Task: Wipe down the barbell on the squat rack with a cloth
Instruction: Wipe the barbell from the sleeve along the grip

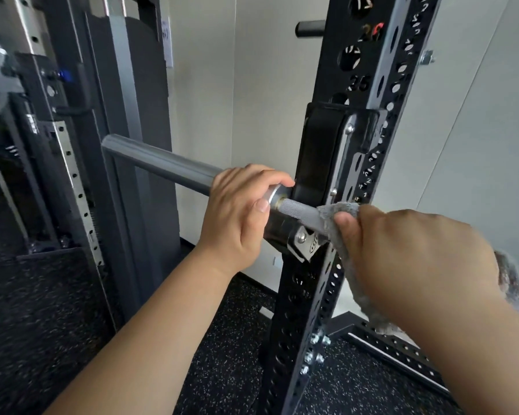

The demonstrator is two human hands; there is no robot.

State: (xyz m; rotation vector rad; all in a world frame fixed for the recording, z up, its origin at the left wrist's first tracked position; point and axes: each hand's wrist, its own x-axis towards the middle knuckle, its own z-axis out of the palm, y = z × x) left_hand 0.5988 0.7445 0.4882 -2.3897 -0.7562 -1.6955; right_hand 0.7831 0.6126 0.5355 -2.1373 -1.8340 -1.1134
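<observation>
Barbell [162, 164], a long grey steel bar, lay in the black padded hook [315, 151] of the perforated black squat-rack upright [306, 310], its long axis running from far left to near right. Your left hand [240, 211] had its fingers [261, 175] clenched round the sleeve collar, just left of the hook. Your right hand [417, 250], the one on the knurled shaft, gripped the fluffy grey cloth [336, 211] round it. The rest of the shaft lay rightward, hidden behind that hand.
</observation>
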